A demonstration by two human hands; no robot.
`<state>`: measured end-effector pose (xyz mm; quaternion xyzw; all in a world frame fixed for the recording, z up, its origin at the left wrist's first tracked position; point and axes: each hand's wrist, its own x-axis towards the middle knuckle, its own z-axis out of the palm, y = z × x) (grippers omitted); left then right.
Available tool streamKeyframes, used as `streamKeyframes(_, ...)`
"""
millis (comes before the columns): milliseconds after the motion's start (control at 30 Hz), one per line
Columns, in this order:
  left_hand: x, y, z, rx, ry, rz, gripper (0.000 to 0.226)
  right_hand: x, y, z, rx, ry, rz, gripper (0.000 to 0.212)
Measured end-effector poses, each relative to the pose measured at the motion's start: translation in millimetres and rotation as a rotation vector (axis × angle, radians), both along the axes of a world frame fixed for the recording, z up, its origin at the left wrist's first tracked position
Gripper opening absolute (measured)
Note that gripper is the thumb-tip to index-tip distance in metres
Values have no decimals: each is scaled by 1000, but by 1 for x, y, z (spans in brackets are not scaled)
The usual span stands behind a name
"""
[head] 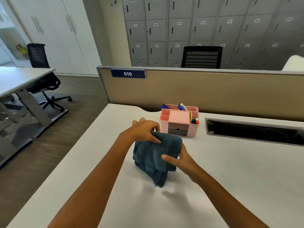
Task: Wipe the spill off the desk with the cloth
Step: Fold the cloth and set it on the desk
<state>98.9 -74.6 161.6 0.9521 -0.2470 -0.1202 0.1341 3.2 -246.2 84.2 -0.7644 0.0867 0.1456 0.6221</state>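
Both hands hold the folded dark-blue terry cloth (pixel 156 155) up off the white laminate desk (pixel 230 170). The left hand (pixel 146 130) pinches the cloth's top far edge between thumb and fingers. The right hand (pixel 179 159) grips its right side, thumb across the front, fingers hidden behind the fabric. The lower folds hang loose beneath the hands, with a shadow on the desk under them, so it looks just clear of the surface. No spill is plainly visible; a faint sheen lies below the cloth, nearer the person than the hands, but I cannot tell if that is liquid.

Step in hand looks like bunching or refolding the cloth before wiping. To do it well: make a flat pad, tuck the dangling folds in, press down with one palm, wipe in overlapping strokes. Keep clear of the pink plastic desk organiser with pens (pixel 180 120) just beyond the hands.
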Motion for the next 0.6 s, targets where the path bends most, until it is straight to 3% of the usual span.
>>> streamKeyframes(67,-13,-9,20,-103,13,-56,21,-2,-7,12,3,-65,-67,101)
streamKeyframes(167,-28,-19,41,-234,-54,-87,25,-4,-22,29,13,-107,-94,54)
streamKeyframes(233,-32,-23,47,-275,-128,-65,25,-10,-32,41,-41,-125,-134,38)
streamKeyframes(433,-49,-26,40,-536,-150,6,25,-38,-60,78,-74,-269,44,33)
streamKeyframes(500,-56,-28,31,-642,-51,52,34,-44,-67,84,-60,-277,65,32)
streamKeyframes(600,-66,-34,13,-738,265,176,64,-52,-78,88,41,-240,24,43)
